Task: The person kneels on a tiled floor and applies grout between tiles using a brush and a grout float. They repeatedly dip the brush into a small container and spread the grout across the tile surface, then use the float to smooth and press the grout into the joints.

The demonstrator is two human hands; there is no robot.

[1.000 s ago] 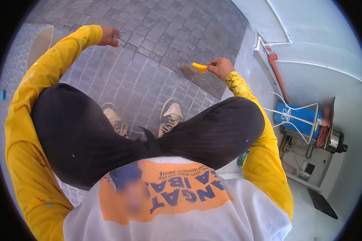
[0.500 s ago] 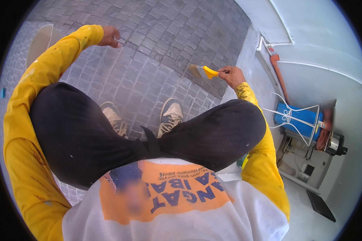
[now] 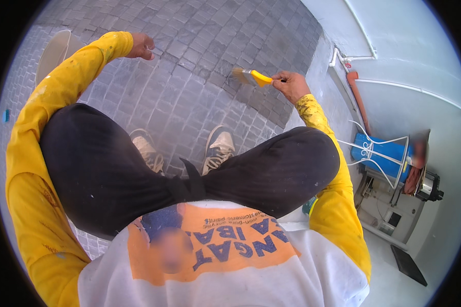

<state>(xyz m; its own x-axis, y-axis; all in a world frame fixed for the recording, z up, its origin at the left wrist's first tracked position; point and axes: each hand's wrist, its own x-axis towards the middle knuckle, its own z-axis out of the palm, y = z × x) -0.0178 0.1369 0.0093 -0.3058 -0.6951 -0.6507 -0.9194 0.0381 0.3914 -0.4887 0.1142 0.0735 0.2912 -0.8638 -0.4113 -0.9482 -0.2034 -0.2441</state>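
Right hand [image 3: 292, 87] clamped on yellow-handled brush [image 3: 252, 77]; left hand [image 3: 142, 46] curled, can't tell if gripping. Far pavers [image 3: 235, 36] dark, apparently coated; near pavers [image 3: 175, 105] paler, likely left to do.

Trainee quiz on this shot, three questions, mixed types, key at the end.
1. True or false: the right hand holds the paintbrush by its yellow handle.
2. Pick one. In the picture, the bristles point:
A) to the right
B) straight down
C) to the left
3. Fill in: the paving just in front of the shoes is a ____ grey than the paving alongside the white wall.

Key: 1. True. 2. C. 3. lighter.
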